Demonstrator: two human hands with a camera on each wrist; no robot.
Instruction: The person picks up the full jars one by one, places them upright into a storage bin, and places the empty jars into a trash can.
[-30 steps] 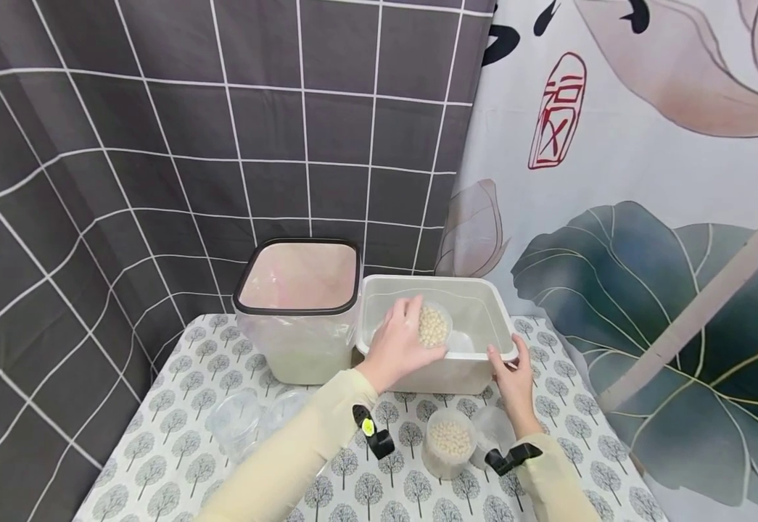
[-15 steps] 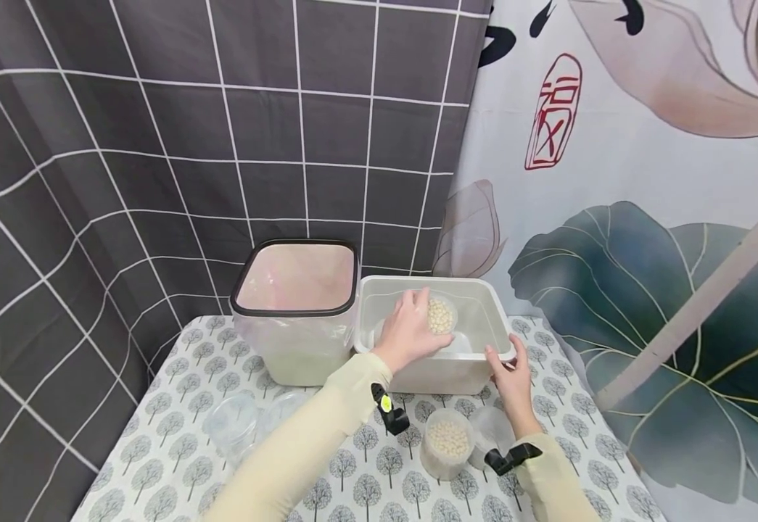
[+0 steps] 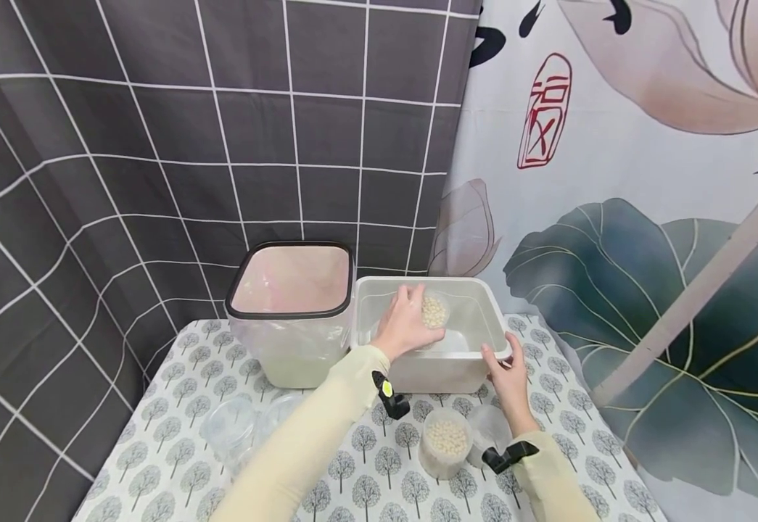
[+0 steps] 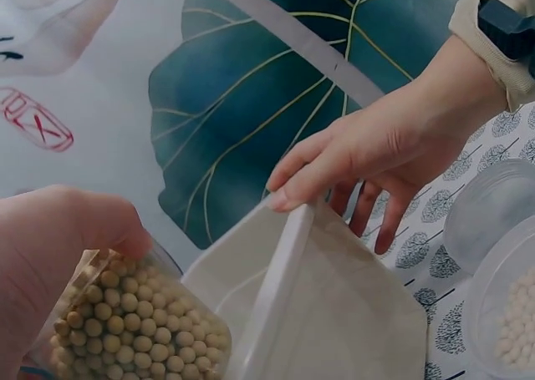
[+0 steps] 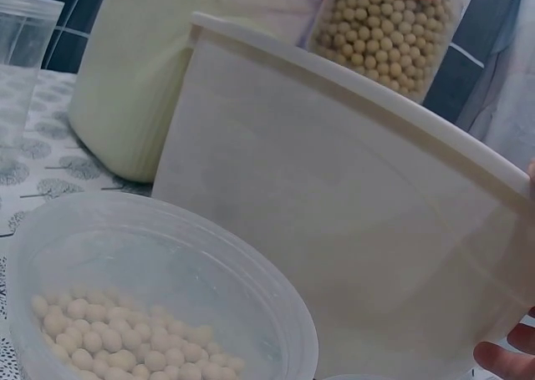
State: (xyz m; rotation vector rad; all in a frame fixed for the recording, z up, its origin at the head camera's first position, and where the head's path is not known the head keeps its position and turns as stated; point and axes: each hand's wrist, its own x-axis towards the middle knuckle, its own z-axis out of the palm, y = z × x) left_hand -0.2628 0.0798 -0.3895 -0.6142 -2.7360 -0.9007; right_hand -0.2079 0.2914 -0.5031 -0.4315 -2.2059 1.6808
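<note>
My left hand (image 3: 408,322) grips a clear plastic tub (image 4: 142,313) filled with round tan beans (image 3: 434,310). It holds the tub over the white rectangular bin (image 3: 437,373), inside the outline of its rim in the head view. At the bin's near right corner, my right hand (image 3: 509,373) pinches the rim, thumb on one side and fingers on the other. In front of the bin stands a second clear tub (image 3: 442,460), partly filled with paler round beans (image 5: 125,338).
Left of the white bin stands a pale green waste bin (image 3: 300,355) with a black rim and a plastic liner. Clear containers (image 3: 228,428) lie at the table's left. A round translucent lid (image 3: 489,431) is beside the second tub. A grey checked curtain (image 3: 326,130) hangs behind.
My left hand and the tub of beans have shifted slightly right and farther over the white bin. My right hand keeps its hold on the rim. The head view has turned slightly right.
</note>
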